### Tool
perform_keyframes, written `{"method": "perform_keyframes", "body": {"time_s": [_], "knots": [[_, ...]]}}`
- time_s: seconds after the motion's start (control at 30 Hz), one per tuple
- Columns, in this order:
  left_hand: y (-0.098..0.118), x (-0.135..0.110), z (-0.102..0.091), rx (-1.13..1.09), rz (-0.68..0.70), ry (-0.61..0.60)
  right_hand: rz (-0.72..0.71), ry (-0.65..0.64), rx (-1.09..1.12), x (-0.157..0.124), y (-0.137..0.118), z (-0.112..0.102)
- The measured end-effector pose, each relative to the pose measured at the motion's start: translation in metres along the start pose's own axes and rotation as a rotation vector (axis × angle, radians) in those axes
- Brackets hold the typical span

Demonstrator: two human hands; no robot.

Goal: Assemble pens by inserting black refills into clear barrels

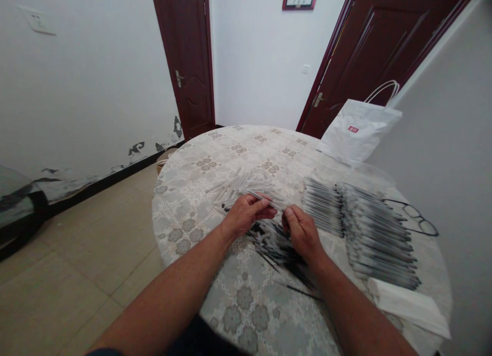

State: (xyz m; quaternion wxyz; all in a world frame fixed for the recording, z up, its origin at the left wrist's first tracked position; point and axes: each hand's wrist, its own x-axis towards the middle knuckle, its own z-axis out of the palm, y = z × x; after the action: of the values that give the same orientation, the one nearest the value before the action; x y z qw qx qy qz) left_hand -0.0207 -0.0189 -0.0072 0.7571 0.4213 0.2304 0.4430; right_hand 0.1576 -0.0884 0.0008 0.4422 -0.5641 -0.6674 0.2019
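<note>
My left hand [246, 212] pinches a slim, pale pen barrel [254, 193] between thumb and fingers, its tip pointing up and left. Just to the right, my right hand [303, 232] is closed, thumb against the fingers; what it holds, if anything, is hidden. Behind both hands lies a loose heap of whitish pen barrels [234, 186]. Below them spreads a pile of thin black and clear pen parts [279, 246], partly covered by my right hand. At the right, grey-clear pens with dark ends lie in a smaller stack [323, 207] and a larger stack [378, 238].
The round table has a patterned floral cloth [246, 315]. A white paper bag [357, 133] stands at its back right. Eyeglasses [417, 217] lie beyond the larger stack, and a folded white packet [409, 305] sits at the near right. Walls and brown doors [188, 59] stand behind.
</note>
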Motion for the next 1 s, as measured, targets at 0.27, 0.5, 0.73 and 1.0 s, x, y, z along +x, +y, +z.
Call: {"method": "perform_keyframes", "body": {"time_s": [0.27,0.5,0.73,1.0], "knots": [[0.004,0.001,-0.003,0.205,0.043,0.046,-0.151,0.025,-0.108,0.005,-0.001,-0.003],[0.025,-0.002,-0.007,0.403,0.138,0.169,-0.161,0.139,-0.163,0.009,0.007,-0.014],[0.048,-0.007,-0.014,0.989,0.218,0.216,-0.098,0.336,-0.146,0.016,0.022,-0.025],[0.035,-0.022,-0.026,1.527,0.246,0.105,-0.199,0.371,-0.164,0.018,0.024,-0.03]]}}
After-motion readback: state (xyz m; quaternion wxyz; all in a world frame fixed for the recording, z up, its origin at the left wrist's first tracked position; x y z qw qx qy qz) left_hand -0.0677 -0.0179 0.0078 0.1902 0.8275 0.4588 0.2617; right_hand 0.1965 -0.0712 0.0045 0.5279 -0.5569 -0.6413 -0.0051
